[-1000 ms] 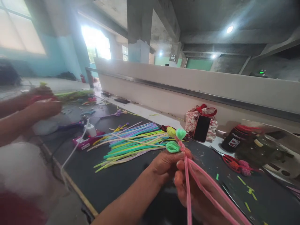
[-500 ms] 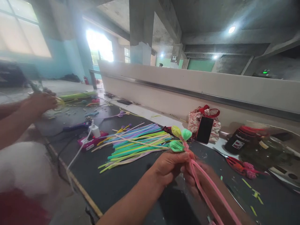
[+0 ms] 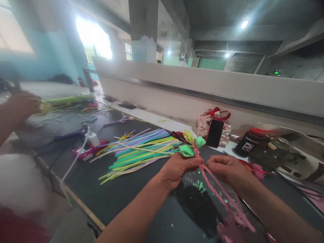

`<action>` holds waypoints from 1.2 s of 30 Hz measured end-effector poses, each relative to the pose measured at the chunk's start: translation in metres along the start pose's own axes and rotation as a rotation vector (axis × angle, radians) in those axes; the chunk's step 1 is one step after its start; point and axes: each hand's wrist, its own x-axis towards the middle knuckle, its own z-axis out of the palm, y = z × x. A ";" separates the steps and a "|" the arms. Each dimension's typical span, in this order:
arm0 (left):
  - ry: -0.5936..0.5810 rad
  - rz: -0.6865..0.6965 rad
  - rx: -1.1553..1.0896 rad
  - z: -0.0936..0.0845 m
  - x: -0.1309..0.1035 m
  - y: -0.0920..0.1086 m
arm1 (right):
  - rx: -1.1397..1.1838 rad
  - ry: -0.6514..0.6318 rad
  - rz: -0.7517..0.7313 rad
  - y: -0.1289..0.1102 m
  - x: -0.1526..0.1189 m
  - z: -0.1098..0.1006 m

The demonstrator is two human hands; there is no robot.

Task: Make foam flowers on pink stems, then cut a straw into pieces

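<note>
A long, pale, low wall (image 3: 162, 74) runs behind the work here, and the dark counter (image 3: 141, 199) stretches out in front of it. The widest thing lying on that counter is a pile of fuzzy stems (image 3: 141, 152), a loose fan of green, yellow, blue and lilac with cream ones crossing on top. Just to the right of the pile, held up over the counter, is the pink sprig (image 3: 196, 152), its long stems trailing down and blurring at their lower ends. Near the wall I see a red-and-white cloth bag (image 3: 202, 125) with red handles, and farther along a clear jar (image 3: 268, 152) next to a black bottle (image 3: 249, 141). The person's left hand (image 3: 178, 167) has its grip pinching the sprig between thumb and fingers, a little below the tufts. The right hand (image 3: 224, 167) is just beside the trailing stems with its fingers curled in; I can't tell whether that grip has caught a strand. Over on the left, a co-worker's hand (image 3: 24, 104) is at something yellow, too blurred to make out. A magenta power strip (image 3: 87, 153) lies beside the pile, and a phone (image 3: 214, 133) leans against the bag. The sprig's top carries one yellow tuft (image 3: 188, 136) and two green tufts (image 3: 186, 151), and green scraps (image 3: 199, 185) are scattered on the counter below.
</note>
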 end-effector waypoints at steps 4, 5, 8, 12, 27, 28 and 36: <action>-0.057 0.011 0.092 -0.005 0.002 -0.001 | -0.087 0.019 0.017 -0.002 0.001 -0.002; -0.077 0.008 0.112 -0.006 0.003 -0.001 | -0.109 0.036 0.009 -0.003 0.000 -0.002; -0.111 0.008 0.151 -0.008 0.003 -0.002 | -0.165 0.087 -0.005 -0.003 -0.001 0.001; -0.100 0.025 0.177 -0.007 0.003 -0.001 | -0.226 0.160 -0.020 -0.001 -0.002 0.005; -0.007 0.156 0.274 -0.003 0.007 -0.007 | -0.479 0.074 -0.057 0.005 0.001 0.002; -0.008 0.157 0.270 -0.003 0.007 -0.007 | -0.500 0.045 -0.051 0.006 0.002 0.001; 0.022 0.057 0.236 -0.005 0.008 -0.007 | -0.554 0.014 -0.096 0.001 0.001 0.002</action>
